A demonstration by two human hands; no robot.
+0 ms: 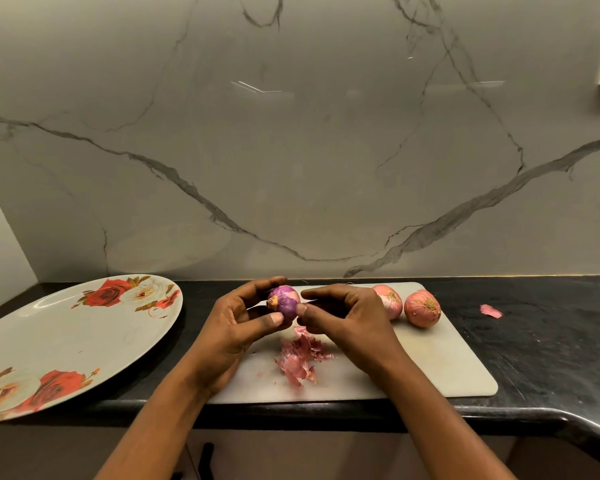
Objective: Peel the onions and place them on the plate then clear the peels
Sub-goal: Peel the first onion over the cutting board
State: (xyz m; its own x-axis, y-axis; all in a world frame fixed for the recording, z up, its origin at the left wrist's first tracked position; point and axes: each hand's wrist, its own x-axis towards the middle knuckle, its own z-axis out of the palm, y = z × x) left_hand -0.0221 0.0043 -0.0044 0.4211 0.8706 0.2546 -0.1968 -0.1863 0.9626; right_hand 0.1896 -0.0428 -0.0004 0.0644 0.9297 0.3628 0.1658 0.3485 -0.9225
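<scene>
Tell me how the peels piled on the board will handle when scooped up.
The peels look thin and curled, so they are probably very light and floppy. They lie as loose flakes, so they will likely scatter rather than lift together.

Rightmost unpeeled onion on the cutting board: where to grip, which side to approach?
Take the rightmost onion across its round middle, fingers on near and far flanks, coming from above-right. The second onion crowds its left, partly behind the right hand working the half-peeled onion; open cutting board lies to its right.
</scene>
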